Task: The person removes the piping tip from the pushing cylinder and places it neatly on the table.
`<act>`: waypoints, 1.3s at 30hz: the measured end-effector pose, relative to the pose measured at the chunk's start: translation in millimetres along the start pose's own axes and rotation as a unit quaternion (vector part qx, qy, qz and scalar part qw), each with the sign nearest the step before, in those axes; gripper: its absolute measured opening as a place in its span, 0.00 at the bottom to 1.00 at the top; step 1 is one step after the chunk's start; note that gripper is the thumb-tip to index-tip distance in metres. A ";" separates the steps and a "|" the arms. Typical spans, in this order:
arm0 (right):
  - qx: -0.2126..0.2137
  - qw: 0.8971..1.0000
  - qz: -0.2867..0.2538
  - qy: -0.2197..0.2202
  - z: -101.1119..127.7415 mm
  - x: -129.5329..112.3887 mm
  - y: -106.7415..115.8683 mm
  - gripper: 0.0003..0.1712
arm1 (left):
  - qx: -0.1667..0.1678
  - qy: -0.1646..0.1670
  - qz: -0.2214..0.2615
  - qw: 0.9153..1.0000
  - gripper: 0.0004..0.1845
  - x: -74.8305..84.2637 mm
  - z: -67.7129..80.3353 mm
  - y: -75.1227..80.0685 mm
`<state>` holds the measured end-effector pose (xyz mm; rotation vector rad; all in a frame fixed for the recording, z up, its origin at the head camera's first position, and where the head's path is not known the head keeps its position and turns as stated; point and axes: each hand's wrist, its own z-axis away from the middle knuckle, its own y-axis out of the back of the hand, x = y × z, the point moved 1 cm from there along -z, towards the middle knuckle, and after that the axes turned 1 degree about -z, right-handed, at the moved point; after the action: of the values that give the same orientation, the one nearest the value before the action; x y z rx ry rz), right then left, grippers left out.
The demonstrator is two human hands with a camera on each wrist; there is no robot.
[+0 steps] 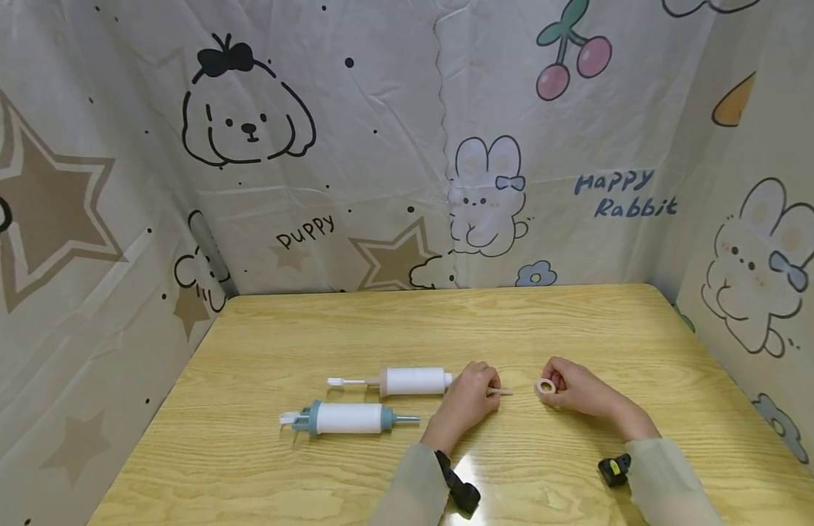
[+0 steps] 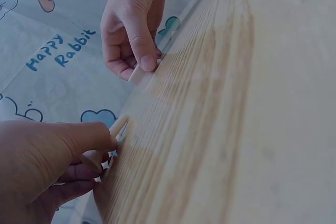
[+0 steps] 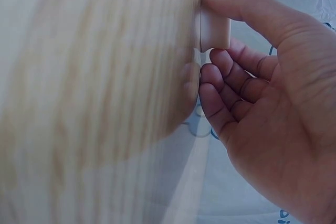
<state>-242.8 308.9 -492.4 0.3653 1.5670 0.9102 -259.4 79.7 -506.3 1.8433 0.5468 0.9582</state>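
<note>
In the head view my left hand (image 1: 469, 396) is on the table, pinching a thin beige rod (image 1: 504, 392) whose tip points right. That rod (image 2: 118, 126) also shows between thumb and fingers in the left wrist view; its other end is hidden. A short way to the right, my right hand (image 1: 581, 391) grips a beige ring (image 1: 538, 389) standing on edge at the tabletop. Seen from the right wrist, the ring (image 3: 216, 29) sits between thumb and fingers. Rod and ring are apart. Just left of my left hand lies a white cylinder with a beige end cap (image 1: 383, 381).
A second white cylinder (image 1: 349, 418) with blue-green ends and a thin metal rod lies nearer me. Small white brush-like tips (image 1: 335, 382) stick out at the cylinders' left ends. Printed cloth (image 1: 381, 146) hangs behind and beside the wooden table (image 1: 249, 475).
</note>
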 end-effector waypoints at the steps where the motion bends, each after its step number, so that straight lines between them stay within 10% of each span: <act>1: 0.000 1.000 0.001 0.000 -0.1 0.0 0.2 0.15 | 0.000 0.000 0.000 1.000 0.05 -0.1 0.0 0.0; 20: 0.003 1.000 0.007 -0.004 -0.4 2.9 -0.5 0.17 | -0.002 0.002 0.006 1.000 0.03 -0.4 0.5 -0.6; 39: 0.093 0.994 0.060 0.015 3.8 -9.6 -1.2 0.23 | 0.113 -0.091 0.049 0.988 0.15 -12.7 16.0 26.0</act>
<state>-236.8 302.8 -486.6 0.5862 1.6760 0.8678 -254.9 50.4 -491.7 2.1537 0.4705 0.8067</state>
